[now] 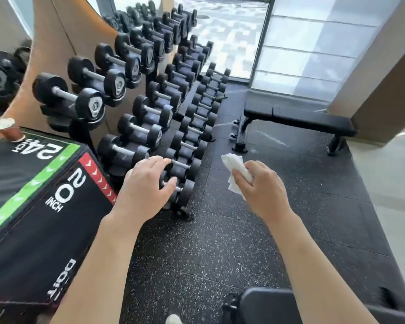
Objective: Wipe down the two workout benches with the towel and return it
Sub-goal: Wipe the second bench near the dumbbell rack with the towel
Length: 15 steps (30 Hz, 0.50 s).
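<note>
The right hand [262, 185] held a crumpled white towel [235, 170] in a clenched grip over the speckled black rubber floor [220, 249], part of the cloth hidden inside the fist. The left hand [145, 183] hung relaxed and empty, near the dumbbell rack [185, 136]. One black padded bench [297, 118] stood far right; the other [267, 305] was cut off at the near edge.

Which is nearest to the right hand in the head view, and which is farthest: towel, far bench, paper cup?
1. towel: gripped in the right hand.
2. far bench: ahead, by the window.
3. paper cup: far left, on the plyo box.
</note>
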Each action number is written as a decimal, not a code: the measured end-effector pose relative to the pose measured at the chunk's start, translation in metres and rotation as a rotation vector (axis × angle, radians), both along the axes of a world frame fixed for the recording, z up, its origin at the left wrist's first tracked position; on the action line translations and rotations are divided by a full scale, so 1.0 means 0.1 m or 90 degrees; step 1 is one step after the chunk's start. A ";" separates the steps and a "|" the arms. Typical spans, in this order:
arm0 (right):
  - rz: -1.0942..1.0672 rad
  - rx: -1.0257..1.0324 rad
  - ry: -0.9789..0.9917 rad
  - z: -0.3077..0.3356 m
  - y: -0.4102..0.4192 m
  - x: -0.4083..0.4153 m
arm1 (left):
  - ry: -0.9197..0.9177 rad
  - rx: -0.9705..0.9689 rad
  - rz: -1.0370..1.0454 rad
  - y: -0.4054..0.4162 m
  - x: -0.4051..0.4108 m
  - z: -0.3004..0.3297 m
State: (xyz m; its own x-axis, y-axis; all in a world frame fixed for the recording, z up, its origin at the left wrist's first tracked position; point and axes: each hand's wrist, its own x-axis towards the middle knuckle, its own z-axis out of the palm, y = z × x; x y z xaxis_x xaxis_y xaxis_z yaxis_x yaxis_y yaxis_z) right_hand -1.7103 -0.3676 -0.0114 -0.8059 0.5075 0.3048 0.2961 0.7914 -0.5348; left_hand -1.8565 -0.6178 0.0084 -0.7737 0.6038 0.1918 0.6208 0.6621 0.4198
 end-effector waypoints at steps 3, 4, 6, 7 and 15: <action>-0.017 0.010 -0.013 0.05 -0.05 -0.14 | 0.004 -0.030 -0.001 -0.05 -0.19 -0.02; -0.020 0.014 -0.014 0.07 -0.06 -0.20 | 0.005 -0.040 0.003 -0.07 -0.24 -0.04; -0.020 0.025 -0.013 0.08 -0.08 -0.33 | 0.006 -0.054 0.014 -0.09 -0.33 -0.07; -0.019 0.028 -0.012 0.08 -0.08 -0.39 | 0.005 -0.060 0.017 -0.10 -0.38 -0.08; -0.032 0.004 -0.002 -0.06 0.04 -0.76 | -0.007 -0.072 0.002 0.04 -0.80 -0.11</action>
State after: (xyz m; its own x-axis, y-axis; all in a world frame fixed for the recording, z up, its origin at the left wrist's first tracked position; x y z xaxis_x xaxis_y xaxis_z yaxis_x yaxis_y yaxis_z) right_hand -1.7865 -0.3634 -0.0169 -0.7803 0.5453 0.3061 0.3370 0.7790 -0.5287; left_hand -1.9369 -0.6142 -0.0030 -0.7769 0.6191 0.1142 0.6148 0.7071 0.3492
